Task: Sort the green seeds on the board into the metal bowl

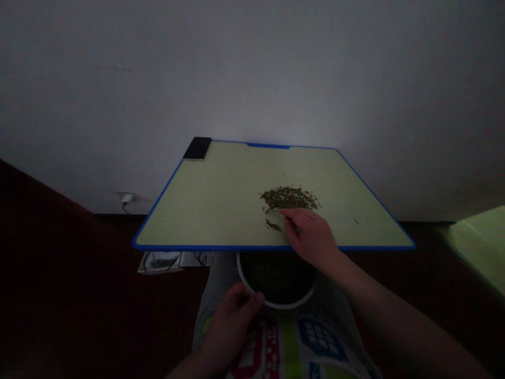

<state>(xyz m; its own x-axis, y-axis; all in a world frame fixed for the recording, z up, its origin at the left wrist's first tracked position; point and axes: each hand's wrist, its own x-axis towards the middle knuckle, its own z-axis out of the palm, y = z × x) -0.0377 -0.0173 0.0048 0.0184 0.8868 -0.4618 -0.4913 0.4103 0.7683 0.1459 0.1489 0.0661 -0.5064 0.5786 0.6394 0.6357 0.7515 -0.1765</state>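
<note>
A loose spread of small brown-green grains (290, 198) lies on a pale folding table (213, 205) with a blue edge. Just in front of it, my right hand (310, 231) is closed in a pinch on a thin, see-through piece (275, 215), whose kind I cannot make out. A smaller cluster of grains (273, 226) lies at the near side of this piece. Below the table edge, my left hand (236, 316) grips the white rim of a round bowl (286, 305) resting on my lap. The bowl's inside is dark, with greenish contents hard to make out; the tabletop hides its far part.
A black phone (198, 148) rests on the table's far left corner. One small dark sliver (356, 221) lies toward the right side. Behind the table stands a wall with a plugged-in charger (127, 199). A white box (160, 262) with cables is on the floor, lower left.
</note>
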